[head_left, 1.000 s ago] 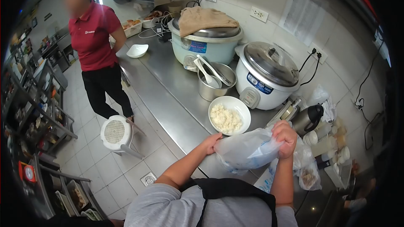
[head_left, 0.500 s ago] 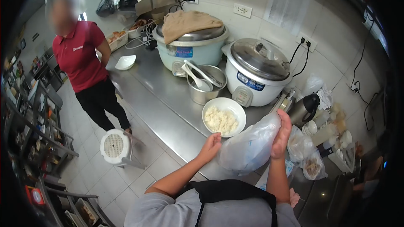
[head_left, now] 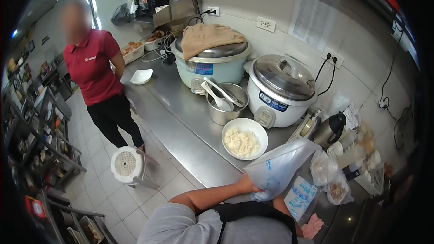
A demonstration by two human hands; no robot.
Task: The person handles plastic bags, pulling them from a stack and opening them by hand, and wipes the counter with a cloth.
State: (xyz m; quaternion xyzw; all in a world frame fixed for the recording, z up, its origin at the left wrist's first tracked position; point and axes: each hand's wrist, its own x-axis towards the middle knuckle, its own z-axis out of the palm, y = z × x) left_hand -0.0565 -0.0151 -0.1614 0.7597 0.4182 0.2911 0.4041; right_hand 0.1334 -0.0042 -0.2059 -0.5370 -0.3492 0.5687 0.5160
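Note:
A translucent plastic bag [head_left: 282, 165] with blue print is in front of me, its upper end pointing right. My left hand [head_left: 246, 184] is closed round the bag's lower left side. My right hand [head_left: 276, 199] is at the bag's bottom, its fingers hidden behind the plastic. Just beyond the bag stands a white bowl [head_left: 263, 132] with white rice [head_left: 241, 142] in it. Behind the bowl, a metal pot [head_left: 221, 116] holds a white rice paddle and tongs. A flat pack of printed bags [head_left: 301, 197] lies right of my hands.
Two rice cookers [head_left: 210, 70] [head_left: 282, 92] stand along the wall, the farther with a brown cloth on its lid. A steel jug [head_left: 329, 131] and filled bags [head_left: 324, 167] are on the right. A person [head_left: 95, 68] stands left of the counter near a white stool [head_left: 127, 165].
Both hands have moved down to the bag's lower part. The bag now leans to the right, and the pack beneath it shows more. The view has shifted slightly.

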